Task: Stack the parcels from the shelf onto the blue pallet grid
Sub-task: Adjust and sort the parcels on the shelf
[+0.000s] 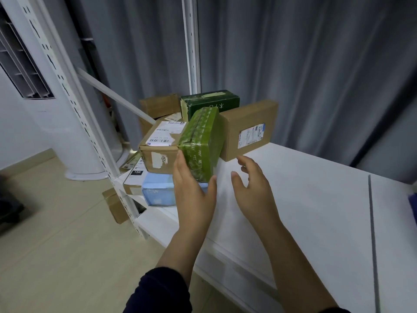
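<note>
A light green taped parcel [202, 141] stands tilted on the white shelf [304, 199], leaning among other parcels. My left hand [191, 190] lies against its near left side, fingers straight along the face and thumb under its lower corner. My right hand [252, 184] hovers open just right of it, fingers spread, touching nothing. A brown labelled box [248, 129] stands to the right, a brown box [158, 145] with a shipping label to the left, a dark green box [209, 102] behind, and a light blue parcel [158, 190] below. The blue pallet grid is not in view.
White slotted shelf uprights [74, 109] rise at left and at the back [191, 41]. Grey curtains hang behind. A white round column [67, 141] stands on the beige floor at left. More small boxes [115, 206] sit low by the upright. A blue edge [413, 204] shows at far right.
</note>
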